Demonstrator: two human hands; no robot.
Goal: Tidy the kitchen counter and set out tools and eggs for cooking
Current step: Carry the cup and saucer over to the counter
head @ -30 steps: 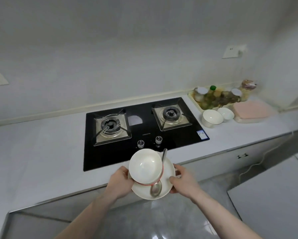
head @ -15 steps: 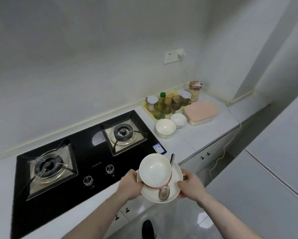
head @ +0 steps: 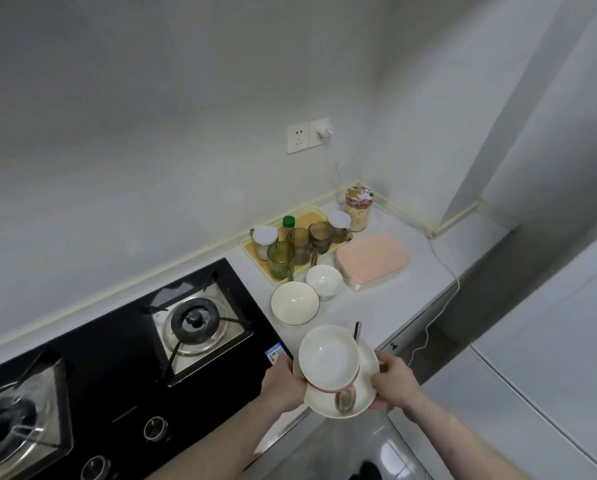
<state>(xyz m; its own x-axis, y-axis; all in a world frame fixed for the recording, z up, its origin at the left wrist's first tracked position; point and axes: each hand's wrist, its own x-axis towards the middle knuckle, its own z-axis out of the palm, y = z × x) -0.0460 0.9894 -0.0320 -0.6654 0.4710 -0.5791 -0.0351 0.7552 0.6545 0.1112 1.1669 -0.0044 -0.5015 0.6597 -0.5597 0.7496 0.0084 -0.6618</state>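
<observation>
Both hands, left (head: pixel 283 382) and right (head: pixel 394 382), clamp the plate (head: pixel 366 396) at five o'clock of the hob (head: pixel 124 362); bowl (head: pixel 328 356) and seemingly loose spoon (head: pixel 346 400) could slide off if it tilts.

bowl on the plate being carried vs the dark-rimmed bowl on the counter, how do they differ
The carried bowl has a pinkish outer band; the counter bowl has a thin dark rim. The carried bowl sits tilted on a plate beside a spoon; the counter bowl stands level on the counter, alone. Both are white inside and look empty.
</observation>
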